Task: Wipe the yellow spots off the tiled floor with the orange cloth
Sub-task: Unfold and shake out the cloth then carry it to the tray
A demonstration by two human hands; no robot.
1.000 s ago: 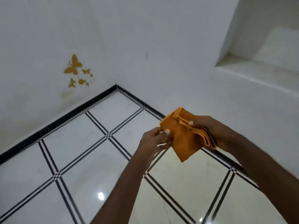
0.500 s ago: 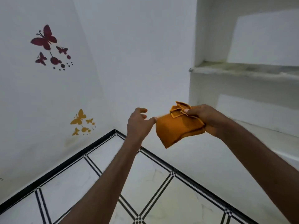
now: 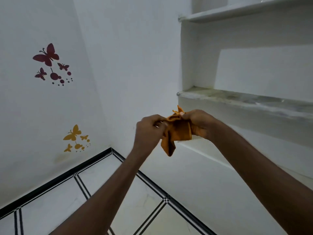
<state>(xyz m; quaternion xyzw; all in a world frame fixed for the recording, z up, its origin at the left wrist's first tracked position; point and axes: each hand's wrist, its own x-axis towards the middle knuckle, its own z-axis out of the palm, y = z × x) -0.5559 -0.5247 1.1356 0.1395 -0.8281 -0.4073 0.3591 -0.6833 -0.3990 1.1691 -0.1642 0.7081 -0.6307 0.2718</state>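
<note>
— White walls (image 3: 132, 48) are seen all around, with red butterfly stickers (image 3: 46, 55) up high and yellow butterfly stickers (image 3: 72, 134) lower down. What is being held up in front of them?

— The orange cloth (image 3: 177, 133) is held up in the air, well above the tiled floor (image 3: 55, 206). It is bunched at the top and one corner hangs down.

— How is it held?

— The left hand (image 3: 149, 131) is curled on the cloth's left edge, which is pinched by its fingers. The right hand (image 3: 198, 124) is closed on the top right part, with the thumb pressed on the folds. Both hands are gripping the cloth.

— What step is this, most likely?

— The cloth is probably being pulled open or folded again, so that a good flat pad is made for wiping.

— How can that be done well?

— The edges should be pulled apart gently, so no corner is dropped. A flat, thick pad should be made, so more floor is rubbed at once. One hand should be kept on the cloth all the time.

— Are the yellow spots seen?

— Not clearly. A faint yellowish patch may be seen on one tile (image 3: 149, 200), but it cannot be told for sure. The cloth must be brought down to the floor before any wiping is done.

— Anything else nearby?

— White shelves (image 3: 245, 99) are set in the wall on the right, behind the hands.
</note>
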